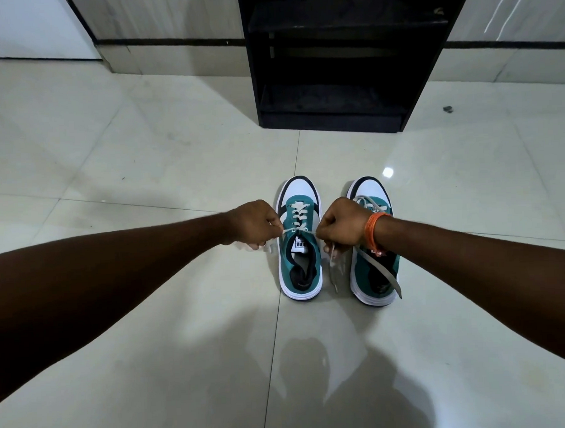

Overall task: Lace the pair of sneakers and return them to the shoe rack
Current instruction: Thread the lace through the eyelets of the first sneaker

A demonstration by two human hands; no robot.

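Two teal, white and black sneakers stand side by side on the floor, toes pointing away from me. The left sneaker (300, 271) has a white lace (298, 217) crossed through its eyelets. My left hand (254, 224) is closed on the lace's left end. My right hand (340, 222) is closed on its right end, which dangles below the fist. Both ends are pulled taut sideways over the tongue. The right sneaker (376, 274) is partly hidden by my right wrist; its grey lace (382, 269) lies loose across it.
A black shoe rack (342, 65) with bare shelves stands on the floor just beyond the sneakers, against the wall. Glossy pale floor tiles (143, 161) spread all around. A small dark scrap (448, 109) lies to the right of the rack.
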